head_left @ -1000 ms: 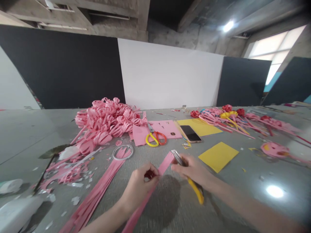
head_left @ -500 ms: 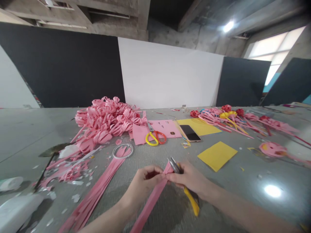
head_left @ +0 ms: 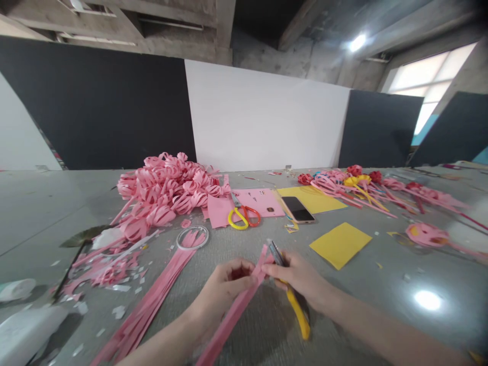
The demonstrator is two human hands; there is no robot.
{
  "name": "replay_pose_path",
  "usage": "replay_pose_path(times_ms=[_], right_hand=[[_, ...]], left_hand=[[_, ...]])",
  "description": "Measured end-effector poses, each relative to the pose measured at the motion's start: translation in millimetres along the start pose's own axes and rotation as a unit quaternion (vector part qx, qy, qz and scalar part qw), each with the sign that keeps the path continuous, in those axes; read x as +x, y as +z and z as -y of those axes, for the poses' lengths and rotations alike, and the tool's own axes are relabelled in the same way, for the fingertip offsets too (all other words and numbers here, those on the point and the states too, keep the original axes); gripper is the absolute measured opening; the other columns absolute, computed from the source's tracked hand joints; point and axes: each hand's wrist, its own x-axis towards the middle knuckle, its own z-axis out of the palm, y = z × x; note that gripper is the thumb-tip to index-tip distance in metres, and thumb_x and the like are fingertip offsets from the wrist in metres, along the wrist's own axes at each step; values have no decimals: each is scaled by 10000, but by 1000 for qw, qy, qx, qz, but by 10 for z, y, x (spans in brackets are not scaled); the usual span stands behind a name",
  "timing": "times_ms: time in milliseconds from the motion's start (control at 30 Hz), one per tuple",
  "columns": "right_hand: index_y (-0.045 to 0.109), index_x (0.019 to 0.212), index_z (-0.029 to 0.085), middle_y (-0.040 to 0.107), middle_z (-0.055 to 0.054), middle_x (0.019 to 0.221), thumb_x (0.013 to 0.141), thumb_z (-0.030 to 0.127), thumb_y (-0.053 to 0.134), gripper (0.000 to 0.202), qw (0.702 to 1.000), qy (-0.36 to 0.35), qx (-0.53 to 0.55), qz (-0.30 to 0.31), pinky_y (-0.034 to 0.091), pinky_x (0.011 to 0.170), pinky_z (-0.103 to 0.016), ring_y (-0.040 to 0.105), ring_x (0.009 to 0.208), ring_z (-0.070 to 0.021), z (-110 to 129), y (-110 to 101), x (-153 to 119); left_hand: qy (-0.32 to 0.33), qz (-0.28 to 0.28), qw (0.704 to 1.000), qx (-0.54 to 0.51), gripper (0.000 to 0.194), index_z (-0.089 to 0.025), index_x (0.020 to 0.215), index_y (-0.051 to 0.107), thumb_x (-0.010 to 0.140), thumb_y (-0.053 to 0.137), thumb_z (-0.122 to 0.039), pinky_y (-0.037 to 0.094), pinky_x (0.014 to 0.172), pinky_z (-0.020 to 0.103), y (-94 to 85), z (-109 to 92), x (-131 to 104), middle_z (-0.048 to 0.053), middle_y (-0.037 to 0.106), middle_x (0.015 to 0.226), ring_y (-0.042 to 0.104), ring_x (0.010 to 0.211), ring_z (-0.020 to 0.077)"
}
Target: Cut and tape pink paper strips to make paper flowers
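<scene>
Between the thumb and fingers of my left hand (head_left: 231, 282) is a long pink paper strip (head_left: 237, 311), which runs down to the bottom edge. My right hand (head_left: 299, 277) holds a yellow-handled metal tool (head_left: 298, 311) that looks like pliers or scissors, its head pointing up and away. The right thumb and fingertip also touch a short pink end near the strip's top. Left of my hands, a bundle of pink strips (head_left: 156, 300) lies with a clear tape ring (head_left: 192, 238) at its upper end.
Beyond my hands are red-and-yellow scissors (head_left: 244, 216) on pink paper (head_left: 221, 209), a phone (head_left: 299, 209) and a yellow sheet (head_left: 341, 245). A heap of pink paper loops (head_left: 168, 188) stands back left, paper flowers (head_left: 356, 180) back right. White scraps lie left.
The tool's head has moved off the top of the strip, slightly right. The strip's tip now stands free above my fingers, and the right fingers have shifted along the pink paper.
</scene>
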Motion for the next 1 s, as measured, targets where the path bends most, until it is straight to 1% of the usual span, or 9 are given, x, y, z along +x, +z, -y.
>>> replay_pose_path(times_ms=[100, 167, 267, 333, 467, 567, 667, 833, 1000], right_hand=[[436, 625, 181, 352, 85, 449, 717, 318, 535, 192, 999, 2, -44, -32, 253, 389, -158, 333, 391, -48, 26, -40, 11], [449, 614, 176, 366, 82, 423, 719, 312, 526, 188, 995, 0, -95, -41, 264, 394, -161, 344, 384, -51, 53, -73, 18], [478, 608, 164, 392, 70, 408, 716, 296, 515, 175, 986, 8, -161, -48, 270, 389, -165, 365, 373, -55, 72, -132, 38], [489, 630, 163, 391, 72, 415, 717, 305, 513, 168, 983, 8, -174, -61, 269, 383, -163, 367, 370, -54, 62, -183, 64], [510, 700, 172, 384, 80, 432, 707, 365, 539, 196, 979, -28, -183, -88, 283, 374, -159, 370, 370, -54, 22, -286, 125], [533, 790, 179, 522, 47, 565, 651, 374, 598, 248, 979, -20, -189, -70, 308, 369, -161, 409, 401, -58, 8, -313, 139], [556, 826, 184, 604, 17, 696, 616, 298, 625, 249, 979, -13, -203, -30, 345, 406, -165, 483, 474, -76, 10, -293, 120], [570, 788, 182, 617, 22, 638, 611, 206, 603, 181, 976, -13, -216, -26, 395, 519, -190, 556, 576, -118, 7, -271, 100], [567, 763, 180, 614, 20, 619, 609, 190, 582, 154, 966, -2, -254, -48, 381, 508, -193, 559, 575, -127, -33, -316, 145]], left_hand=[[-1, -16, 999, 38, 120, -130, 707, 556, 648, 573, -234, 270, 524, 196, -54, 41, 54, -48, 471, 585, 394, 540, 74], [6, -17, 998, 62, 112, -125, 697, 552, 657, 556, -230, 265, 517, 194, -96, 64, 92, -48, 464, 582, 386, 535, 71], [29, -15, 993, 110, 105, -119, 690, 555, 656, 546, -218, 281, 529, 195, -160, 107, 147, -40, 479, 589, 406, 554, 78], [37, -14, 990, 134, 105, -120, 705, 555, 650, 541, -209, 300, 538, 198, -197, 146, 176, -32, 501, 603, 429, 566, 86], [24, -19, 988, 150, 152, -127, 766, 546, 622, 535, -173, 352, 577, 209, -228, 221, 202, -5, 556, 669, 490, 614, 107], [23, -17, 986, 166, 180, -132, 783, 540, 606, 540, -164, 370, 589, 212, -210, 238, 191, 0, 563, 681, 507, 633, 114], [30, -1, 982, 189, 172, -136, 782, 540, 615, 539, -177, 370, 575, 208, -177, 225, 167, -11, 547, 657, 498, 619, 109], [61, 17, 966, 252, 141, -142, 765, 550, 632, 505, -158, 365, 571, 202, -176, 208, 140, -19, 544, 644, 485, 608, 103], [64, 34, 938, 338, 153, -152, 740, 577, 632, 469, -142, 369, 559, 192, -249, 189, 147, -11, 576, 665, 507, 610, 108]])
